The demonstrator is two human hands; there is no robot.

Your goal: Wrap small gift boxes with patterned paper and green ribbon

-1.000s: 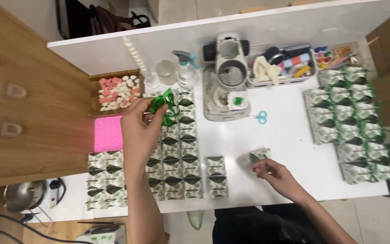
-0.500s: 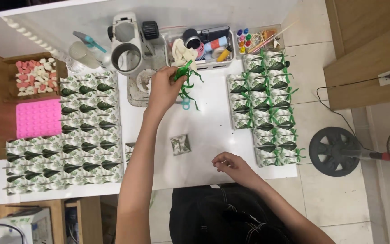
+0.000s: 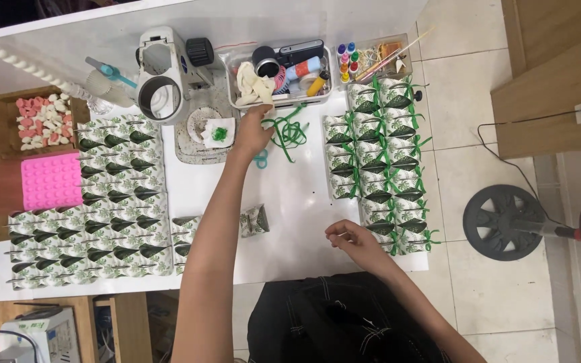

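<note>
The left hand (image 3: 253, 131) is reaching across the white table (image 3: 290, 202), its fingers closing on a tangle of green ribbon (image 3: 290, 131) beside the blue scissors (image 3: 261, 160). The right hand (image 3: 351, 236) is resting loosely curled and empty near the ribboned boxes (image 3: 378, 161). One untied leaf-print box (image 3: 255, 220) is waiting nearby, and judging by this, a ribbon must be pulled free. Half a second earlier, the ribbon was being held raised.
</note>
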